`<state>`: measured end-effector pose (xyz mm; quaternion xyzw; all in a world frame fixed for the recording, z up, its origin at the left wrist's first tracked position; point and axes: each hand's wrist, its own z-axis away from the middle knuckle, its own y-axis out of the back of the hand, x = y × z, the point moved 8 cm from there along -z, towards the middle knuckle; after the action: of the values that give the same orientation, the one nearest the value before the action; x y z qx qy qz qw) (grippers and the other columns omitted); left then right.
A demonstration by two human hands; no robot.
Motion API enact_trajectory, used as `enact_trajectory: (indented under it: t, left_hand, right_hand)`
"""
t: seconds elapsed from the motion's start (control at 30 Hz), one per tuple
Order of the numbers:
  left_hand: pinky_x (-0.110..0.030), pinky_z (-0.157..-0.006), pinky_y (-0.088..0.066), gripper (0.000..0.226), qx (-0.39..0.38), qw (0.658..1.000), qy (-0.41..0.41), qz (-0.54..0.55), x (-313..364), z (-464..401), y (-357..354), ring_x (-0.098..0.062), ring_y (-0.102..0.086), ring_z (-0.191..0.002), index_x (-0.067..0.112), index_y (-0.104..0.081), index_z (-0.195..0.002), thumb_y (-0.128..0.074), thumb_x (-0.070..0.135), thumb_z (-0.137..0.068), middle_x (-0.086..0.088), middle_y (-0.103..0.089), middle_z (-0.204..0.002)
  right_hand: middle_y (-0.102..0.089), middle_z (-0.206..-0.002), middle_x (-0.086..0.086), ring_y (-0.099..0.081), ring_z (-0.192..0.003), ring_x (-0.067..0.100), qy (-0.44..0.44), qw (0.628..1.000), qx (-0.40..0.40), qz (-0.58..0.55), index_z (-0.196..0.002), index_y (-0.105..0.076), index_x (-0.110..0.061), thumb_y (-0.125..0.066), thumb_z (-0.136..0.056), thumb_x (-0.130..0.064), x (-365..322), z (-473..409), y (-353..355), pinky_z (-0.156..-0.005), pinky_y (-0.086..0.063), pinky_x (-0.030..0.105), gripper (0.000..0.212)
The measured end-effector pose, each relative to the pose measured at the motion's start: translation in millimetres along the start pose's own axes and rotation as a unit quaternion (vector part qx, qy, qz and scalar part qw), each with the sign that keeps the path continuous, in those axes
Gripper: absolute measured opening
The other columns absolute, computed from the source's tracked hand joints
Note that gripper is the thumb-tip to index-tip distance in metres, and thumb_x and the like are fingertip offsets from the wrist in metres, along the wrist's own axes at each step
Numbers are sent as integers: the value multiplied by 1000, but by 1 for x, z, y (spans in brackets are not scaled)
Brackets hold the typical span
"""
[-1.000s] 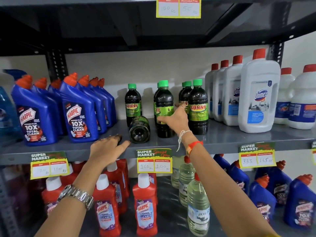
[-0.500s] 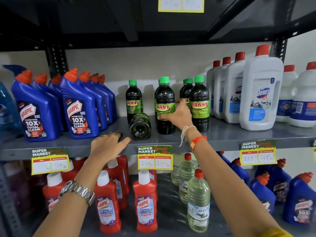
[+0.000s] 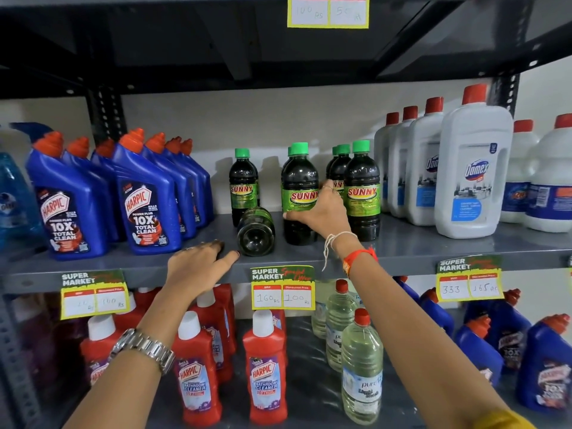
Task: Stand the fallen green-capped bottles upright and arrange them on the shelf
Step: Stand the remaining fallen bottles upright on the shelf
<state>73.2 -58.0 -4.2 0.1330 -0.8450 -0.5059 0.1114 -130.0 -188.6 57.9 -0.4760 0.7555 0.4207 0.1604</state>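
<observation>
So our right hand [image 3: 320, 209] grips an upright bottle [image 3: 299, 193] to line it up, while our left hand [image 3: 198, 267] rests flat and empty on the shelf [image 3: 433, 243] edge beside the fallen bottle [image 3: 255, 232].

Blue Harpic btls [image 3: 145, 212], white Domex btls [image 3: 473, 178], price tags [image 3: 283, 289]

Matt grey painted-metal shelf [image 3: 418, 243], glossy dark plastic green-capped bottles [image 3: 362, 193] with shiny labels, paper price tags [image 3: 283, 297], polished steel watch band [image 3: 145, 348], glossy blue plastic Harpic bottles [image 3: 145, 212]
</observation>
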Motion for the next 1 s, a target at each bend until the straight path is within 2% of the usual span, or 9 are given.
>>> enact_trajectory:
  t: [0.2,0.33,0.5,0.6,0.7,0.73,0.8,0.9,1.0]
  left_hand:
    - [-32,-69,-37,61,6,1000,-6,3,0,0,0,-25,-57,-106,20,-53,-120,-23,60,-85,-6,-61,-121]
    - [-32,-69,-39,71,10,1000,-4,10,0,1,2,-25,-58,-106,19,-54,-119,-17,63,-79,-6,-62,-120]
    - [-33,-72,-39,72,13,1000,-9,17,1,3,3,-24,-57,-107,18,-54,-120,-17,63,-78,-6,-62,-122]
    - [-36,-84,-41,64,-19,999,-25,24,-1,4,3,-25,-52,-119,21,-49,-128,-24,62,-85,-5,-53,-136]
    - [-35,-89,-40,71,-43,998,-29,24,-9,5,6,-23,-46,-127,26,-41,-137,-24,69,-82,2,-43,-146]
    - [-34,-87,-41,76,-32,999,-30,12,-12,6,8,-22,-47,-126,27,-41,-136,-21,72,-79,3,-44,-145]
    - [-35,-85,-43,87,2,999,-31,9,-16,9,10,-22,-52,-121,27,-44,-134,-13,78,-71,1,-51,-139]
    - [-34,-80,-45,98,42,998,-38,28,-16,12,9,-22,-57,-113,25,-47,-131,-3,78,-62,-1,-58,-130]
    - [-32,-75,-42,95,58,997,-39,31,-16,12,10,-22,-59,-109,24,-52,-125,-4,77,-63,-2,-63,-122]
  right_hand:
    - [-61,-117,16,-59,-111,32,-18,1000,17,2,-124,-37,-2,-87,-52,-41,-2,3,4,-91,-52,41,96]
    - [-60,-120,17,-59,-111,32,-32,998,56,16,-132,-32,-1,-88,-48,-47,-4,10,8,-89,-52,39,111]
    - [-50,-131,18,-53,-119,34,-37,996,58,62,-134,-30,-3,-86,-50,-51,-10,17,10,-88,-51,42,111]
    - [-42,-131,14,-45,-121,32,-6,983,129,132,-129,-35,-7,-81,-57,-51,-29,29,25,-83,-51,41,97]
    - [-48,-125,11,-48,-116,30,95,971,162,148,-128,-40,-9,-75,-68,-43,-66,37,27,-82,-51,38,78]
    - [-52,-121,10,-52,-111,30,127,971,136,147,-126,-42,-10,-72,-70,-41,-78,37,19,-81,-52,38,71]
    - [-58,-114,11,-58,-106,32,153,975,33,160,-123,-43,-9,-69,-73,-41,-96,33,-7,-81,-53,40,64]
    - [-62,-115,12,-61,-107,33,104,953,-137,249,-125,-43,-7,-66,-74,-48,-104,28,-52,-82,-48,36,70]
    - [-65,-115,5,-61,-103,26,46,915,-262,305,-114,-58,-14,-68,-70,-54,-103,26,-83,-83,-46,30,60]
